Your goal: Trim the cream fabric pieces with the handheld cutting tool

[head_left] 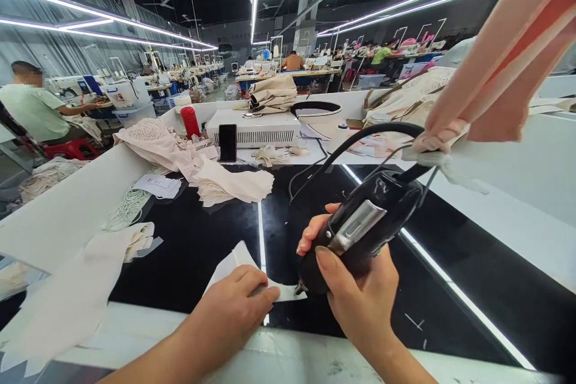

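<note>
My right hand (360, 288) is wrapped around a black corded hand tool (355, 231) with a silver plate on its side. The tool tilts down to the left, its small metal tip at the narrow end of a white cut piece (236, 258). That piece lies on the glossy black tabletop (180, 258); whether it is fabric or paper I cannot tell. With curled fingers, my left hand (236, 306) grips and presses the piece from above, covering its middle. A knotted pink cloth strip (490, 66) runs up from the tool's cable end.
Stacked pale fabric pieces (231, 183) lie ahead, near a phone (227, 143) and a white vented box (256, 129). More fabric (72, 288) hangs over the left front edge. The black cable (360, 135) arches behind the tool. A seated person (38, 102) works at far left.
</note>
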### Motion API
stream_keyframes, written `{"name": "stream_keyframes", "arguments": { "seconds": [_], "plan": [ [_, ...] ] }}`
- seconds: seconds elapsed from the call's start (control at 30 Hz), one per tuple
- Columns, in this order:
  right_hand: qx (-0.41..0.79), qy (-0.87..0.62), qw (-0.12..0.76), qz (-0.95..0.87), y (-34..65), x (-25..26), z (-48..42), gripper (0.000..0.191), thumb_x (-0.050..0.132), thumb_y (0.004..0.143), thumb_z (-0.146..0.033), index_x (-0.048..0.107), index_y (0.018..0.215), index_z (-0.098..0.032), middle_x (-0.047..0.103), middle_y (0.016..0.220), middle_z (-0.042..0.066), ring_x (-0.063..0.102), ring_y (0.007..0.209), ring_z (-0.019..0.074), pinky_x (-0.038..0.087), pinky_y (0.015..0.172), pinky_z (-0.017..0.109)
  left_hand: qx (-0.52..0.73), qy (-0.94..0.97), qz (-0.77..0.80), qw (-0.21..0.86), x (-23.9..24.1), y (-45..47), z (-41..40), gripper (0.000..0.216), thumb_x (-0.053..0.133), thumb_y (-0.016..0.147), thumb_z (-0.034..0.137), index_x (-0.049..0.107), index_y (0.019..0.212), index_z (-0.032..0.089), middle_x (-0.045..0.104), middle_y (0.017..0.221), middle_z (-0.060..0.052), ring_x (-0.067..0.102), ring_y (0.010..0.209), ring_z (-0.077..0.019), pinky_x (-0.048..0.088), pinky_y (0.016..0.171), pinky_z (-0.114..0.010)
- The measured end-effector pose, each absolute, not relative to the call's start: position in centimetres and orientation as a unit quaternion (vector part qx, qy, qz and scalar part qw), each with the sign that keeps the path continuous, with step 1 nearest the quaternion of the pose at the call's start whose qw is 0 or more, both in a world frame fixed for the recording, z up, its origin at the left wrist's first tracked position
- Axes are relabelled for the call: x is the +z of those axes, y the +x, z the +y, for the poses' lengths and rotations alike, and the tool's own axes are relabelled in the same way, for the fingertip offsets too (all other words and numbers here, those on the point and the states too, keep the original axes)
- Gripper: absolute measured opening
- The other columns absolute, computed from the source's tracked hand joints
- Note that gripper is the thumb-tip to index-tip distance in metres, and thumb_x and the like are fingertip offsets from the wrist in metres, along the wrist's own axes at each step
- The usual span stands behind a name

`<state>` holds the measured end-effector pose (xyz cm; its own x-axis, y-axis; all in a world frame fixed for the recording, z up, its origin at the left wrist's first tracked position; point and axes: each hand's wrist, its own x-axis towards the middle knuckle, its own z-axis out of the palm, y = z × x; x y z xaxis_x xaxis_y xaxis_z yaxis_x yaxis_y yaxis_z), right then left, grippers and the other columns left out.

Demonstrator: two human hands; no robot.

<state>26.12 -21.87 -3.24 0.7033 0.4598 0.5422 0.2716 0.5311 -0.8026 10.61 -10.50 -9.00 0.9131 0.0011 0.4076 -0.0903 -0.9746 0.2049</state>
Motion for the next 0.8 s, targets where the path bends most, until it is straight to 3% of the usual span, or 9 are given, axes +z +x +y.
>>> {"name": "stream_keyframes", "arguments": {
  "seconds": [0.53,0.8],
  "plan": [
    [0.072,-0.461,0.803,-0.372,25.2,-2.5,-19.4,0.018,0.075,0.085,-0.028,0.061,0.097,-0.027,0.068,0.079,-0.002,0.063,0.06,0.0141,0.057,0.053,0.028,0.23,0.968,-0.027,0.096,-9.3,10.6,-10.7,0.027,0.045,0.105,0.009,0.063,0.124,0.016,0.064,0.105,-0.01,0.064,0.094,-0.0214,0.062,0.081,-0.032],
    [0.084,-0.441,0.815,-0.368,25.4,-3.0,-18.9,0.031,0.075,0.085,-0.024,0.062,0.112,-0.028,0.07,0.083,-0.003,0.064,0.061,0.0135,0.056,0.054,0.026,0.251,0.962,-0.014,0.103,-9.2,10.8,-10.6,0.027,0.056,0.101,0.012,0.068,0.123,0.02,0.062,0.11,-0.01,0.062,0.102,-0.0247,0.059,0.097,-0.045]
  ]
}}
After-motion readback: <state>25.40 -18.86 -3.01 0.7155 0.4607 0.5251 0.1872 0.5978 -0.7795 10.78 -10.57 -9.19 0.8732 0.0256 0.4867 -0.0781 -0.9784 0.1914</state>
